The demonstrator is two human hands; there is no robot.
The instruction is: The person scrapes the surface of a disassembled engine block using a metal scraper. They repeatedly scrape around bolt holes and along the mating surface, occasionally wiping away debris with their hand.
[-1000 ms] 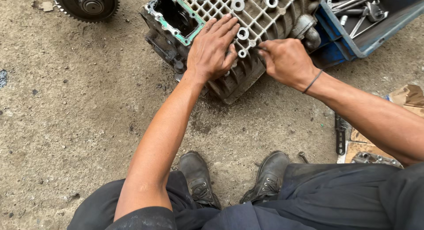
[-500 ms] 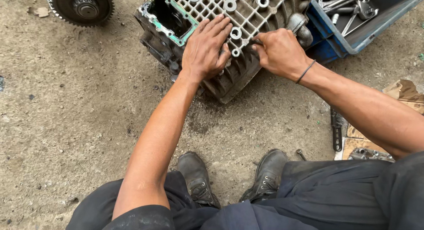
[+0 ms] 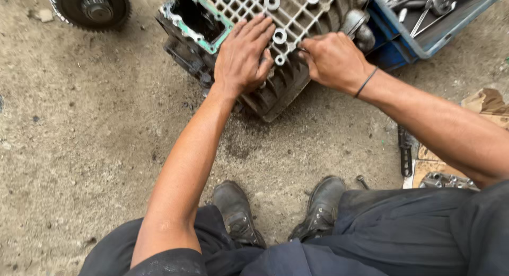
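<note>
The left hand (image 3: 243, 58) lies spread flat on the ribbed aluminium gearbox casing (image 3: 297, 16) (on the concrete floor), steadying it; the right hand (image 3: 333, 60) pinches something unseen at 1 bolt boss. Next likely needs careful finger-turning.

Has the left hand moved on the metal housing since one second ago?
No. The left hand lies flat on the ribbed metal housing, just right of its green-edged opening, as before; only the camera has shifted.
</note>
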